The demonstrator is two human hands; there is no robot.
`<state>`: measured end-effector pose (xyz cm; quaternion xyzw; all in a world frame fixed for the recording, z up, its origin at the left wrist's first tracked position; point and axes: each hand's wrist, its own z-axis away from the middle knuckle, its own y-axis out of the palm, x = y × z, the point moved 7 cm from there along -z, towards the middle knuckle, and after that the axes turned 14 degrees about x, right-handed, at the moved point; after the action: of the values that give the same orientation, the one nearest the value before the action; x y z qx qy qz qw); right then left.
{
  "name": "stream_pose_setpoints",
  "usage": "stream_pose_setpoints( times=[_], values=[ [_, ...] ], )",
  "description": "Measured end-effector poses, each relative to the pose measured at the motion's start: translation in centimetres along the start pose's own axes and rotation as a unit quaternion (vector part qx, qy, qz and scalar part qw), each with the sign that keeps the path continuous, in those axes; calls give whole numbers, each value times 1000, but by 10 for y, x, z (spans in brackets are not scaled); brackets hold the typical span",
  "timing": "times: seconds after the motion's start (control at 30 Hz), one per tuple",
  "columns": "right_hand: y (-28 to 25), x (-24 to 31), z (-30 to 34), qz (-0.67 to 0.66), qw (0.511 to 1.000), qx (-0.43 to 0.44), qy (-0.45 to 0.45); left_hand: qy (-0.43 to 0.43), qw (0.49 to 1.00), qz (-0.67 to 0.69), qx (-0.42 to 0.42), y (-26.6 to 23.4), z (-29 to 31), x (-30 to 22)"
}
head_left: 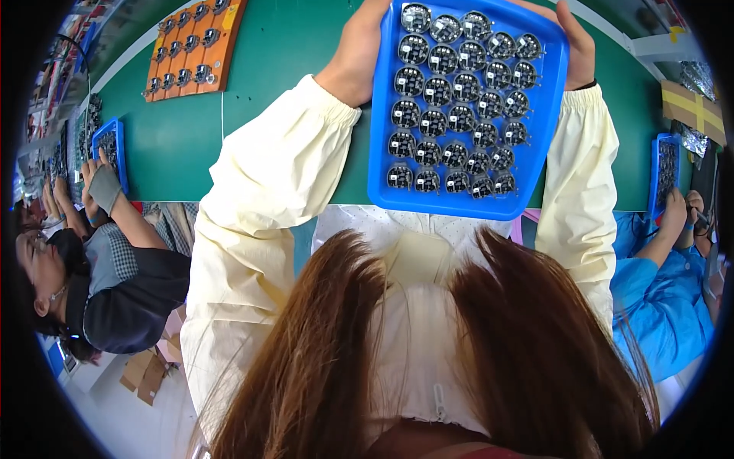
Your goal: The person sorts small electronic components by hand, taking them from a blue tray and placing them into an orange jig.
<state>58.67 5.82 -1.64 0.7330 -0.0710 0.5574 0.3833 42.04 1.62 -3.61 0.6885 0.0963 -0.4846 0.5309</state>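
Green table (287,46) | open beside orange board (217,65) | both hands (356,57): blue tray (549,84) edges

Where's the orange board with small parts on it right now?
In the head view, the orange rectangular board lies at upper left on the green tabletop, left of the left hand.

Bright, even light covers the green worktop (283,46), with soft shadows in the folds of the pale sleeves (260,168). Small glints dot the round parts (440,90). Straight edges bow toward the black fisheye rim, where detail softens.
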Motion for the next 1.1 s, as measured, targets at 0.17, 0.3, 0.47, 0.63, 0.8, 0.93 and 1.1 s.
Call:
stream_pose_setpoints(
  times=[0.17, 0.3, 0.47, 0.63, 0.8, 0.93, 1.1],
  values=[
    [-18, -6, 4, -70, 996, 45, 26, 3, 1000, 4, 13, 2, -2, -1],
    [-1, 3, -1, -30, 998, 41, 37, 50, 995, 64, 60, 17, -12, -13],
    [6, 5, -2, -5, 999, 25, 27, 14, 995, 61, 71, 1, -15, -3],
    [3, 4, 0, -7, 999, 26, 21, 6, 999, 38, 34, 0, -17, -2],
    [1, 0, 1, -35, 998, 41, 31, 9, 992, 80, 93, 6, -15, -2],
    [-23, -12, 6, -72, 995, 37, 51, -10, 993, 76, 94, 9, -16, 0],
    [-25, -15, 7, -64, 996, 21, 54, -4, 992, 84, 96, 8, -14, 2]
  ],
)
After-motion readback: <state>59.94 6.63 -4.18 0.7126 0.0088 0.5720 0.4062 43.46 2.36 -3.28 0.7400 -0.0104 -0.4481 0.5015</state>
